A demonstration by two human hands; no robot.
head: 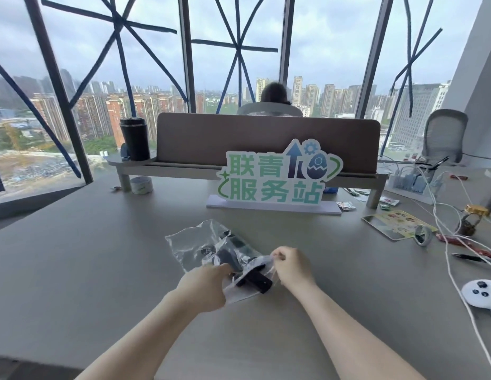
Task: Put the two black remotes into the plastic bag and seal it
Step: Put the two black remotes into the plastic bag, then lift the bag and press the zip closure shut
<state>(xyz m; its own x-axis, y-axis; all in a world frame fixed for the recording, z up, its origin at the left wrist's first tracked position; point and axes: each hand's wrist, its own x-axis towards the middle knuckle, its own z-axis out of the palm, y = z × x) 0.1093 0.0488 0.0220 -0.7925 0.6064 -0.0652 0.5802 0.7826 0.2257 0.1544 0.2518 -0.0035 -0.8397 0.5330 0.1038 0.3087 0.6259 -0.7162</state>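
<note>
The plastic bag [208,242] lies flat on the counter [101,256], mouth toward the person, so both edges of the opening can be reached. The left hand [204,286] pinches the mouth's left edge, fingers closed on film. The black remotes [238,259] lie inside; one end appears to protrude at the mouth. The right hand [291,266] pinches the right edge, fingers closed, presumably tensioning the mouth for sealing.

My desk [74,256] lies bare to my left and just ahead of the bag [195,239]. To my right, white cables [447,259], a pen [469,257] and a white controller [482,296] crowd the way; the sign [274,176] blocks farther forward.
</note>
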